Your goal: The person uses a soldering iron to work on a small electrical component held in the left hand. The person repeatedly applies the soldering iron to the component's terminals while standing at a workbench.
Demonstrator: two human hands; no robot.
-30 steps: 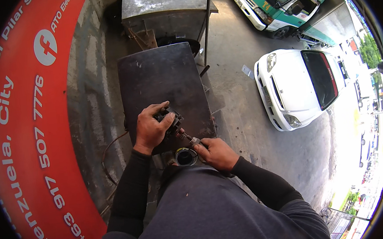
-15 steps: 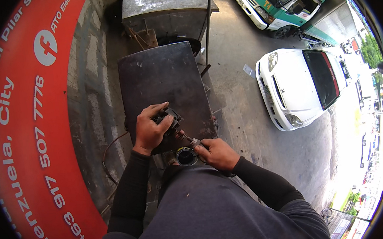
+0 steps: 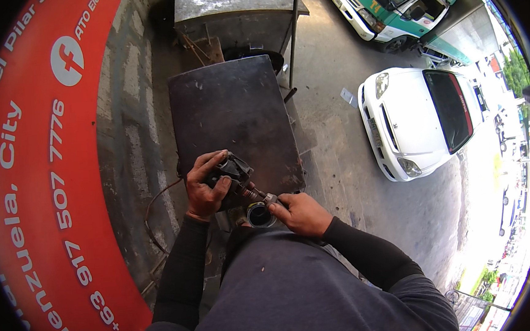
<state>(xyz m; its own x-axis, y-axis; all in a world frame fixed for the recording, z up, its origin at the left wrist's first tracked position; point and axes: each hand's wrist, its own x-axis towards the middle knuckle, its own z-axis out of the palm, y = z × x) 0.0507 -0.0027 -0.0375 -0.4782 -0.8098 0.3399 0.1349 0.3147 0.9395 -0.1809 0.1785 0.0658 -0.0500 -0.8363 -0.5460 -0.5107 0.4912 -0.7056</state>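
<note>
My left hand (image 3: 204,187) grips a black, blocky machine part (image 3: 237,168) over the near edge of the dark metal tabletop (image 3: 230,106). A coppery, ribbed shaft (image 3: 252,191) runs from this part down toward the right. My right hand (image 3: 306,214) is closed on a small greyish metal piece (image 3: 271,198) at the shaft's lower end; its exact kind is not clear. Just below, between my hands and close to my body, is a round, hollow cylinder (image 3: 260,215) with a dark inside and a light rim. Part of it is hidden by my shirt.
A grey metal cabinet (image 3: 236,20) stands behind the table, beside an upright pole (image 3: 294,40). At left are a wall (image 3: 129,144) and a red banner (image 3: 39,181). A white car (image 3: 418,121) and a green truck (image 3: 383,6) are parked at right. A thin cable (image 3: 149,216) hangs beside the table.
My left hand has tilted a little, and more of the black part shows above its thumb. The right hand keeps its hold. The whole view has shifted slightly.
</note>
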